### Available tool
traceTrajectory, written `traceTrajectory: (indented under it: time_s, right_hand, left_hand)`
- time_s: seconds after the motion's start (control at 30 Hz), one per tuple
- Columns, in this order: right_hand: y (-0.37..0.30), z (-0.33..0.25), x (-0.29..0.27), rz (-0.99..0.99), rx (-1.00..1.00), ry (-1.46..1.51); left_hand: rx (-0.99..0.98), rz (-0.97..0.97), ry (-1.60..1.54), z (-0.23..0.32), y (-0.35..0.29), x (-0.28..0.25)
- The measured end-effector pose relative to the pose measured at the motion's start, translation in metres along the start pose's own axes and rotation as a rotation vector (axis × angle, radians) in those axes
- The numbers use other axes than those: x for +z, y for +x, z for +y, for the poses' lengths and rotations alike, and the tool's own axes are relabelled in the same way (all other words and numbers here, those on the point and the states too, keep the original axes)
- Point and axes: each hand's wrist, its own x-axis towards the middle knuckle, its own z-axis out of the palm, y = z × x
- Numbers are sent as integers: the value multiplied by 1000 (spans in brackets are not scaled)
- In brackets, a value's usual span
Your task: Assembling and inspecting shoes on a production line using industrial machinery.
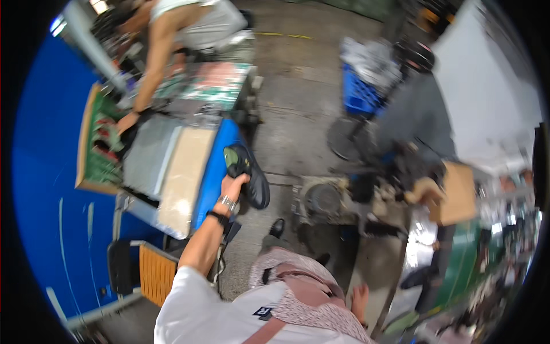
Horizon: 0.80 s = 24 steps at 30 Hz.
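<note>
My left hand [232, 188] grips a black shoe [257, 182] by its opening, where a green lining shows. The shoe hangs beside the blue edge [215, 169] of a workbench, sole toward the aisle. Down by my apron [298, 272], my right hand [360, 297] hangs apart from everything, fingers loosely spread and a little blurred. Across the bench a co-worker's hand [127, 122] reaches toward a green-lined tray [94, 155] with dark and red items in it.
A chair with orange slats [157, 274] stands left of my arm. Farther off, a blue crate [359, 92] carries clear plastic bags, with a round dark base [346, 139] near it. A machine [323, 198] stands ahead to the right. An open cardboard box [458, 192] sits over a green-topped bench [458, 266].
</note>
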Motion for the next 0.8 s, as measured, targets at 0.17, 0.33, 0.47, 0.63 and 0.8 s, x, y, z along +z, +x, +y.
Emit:
traceTrajectory:
  time_s: [0.17,0.33,0.47,0.63,0.8]
  right_hand:
    - [-15,-208,62,-474,-275,410]
    - [-23,-233,10,-456,-476,643]
    - [-17,-263,-42,-315,-725,367]
    - [18,-304,-46,-72,-950,-19]
    - [28,-332,-30,2,-992,-389]
  left_hand:
    - [-331,-656,-226,-5,-175,137]
    - [-539,-1223,-288,-9,-299,263]
    - [-615,-1005,-456,-18,-357,327]
    - [-638,-935,-624,-30,-347,380]
    - [-684,-946,-839,-40,-336,397]
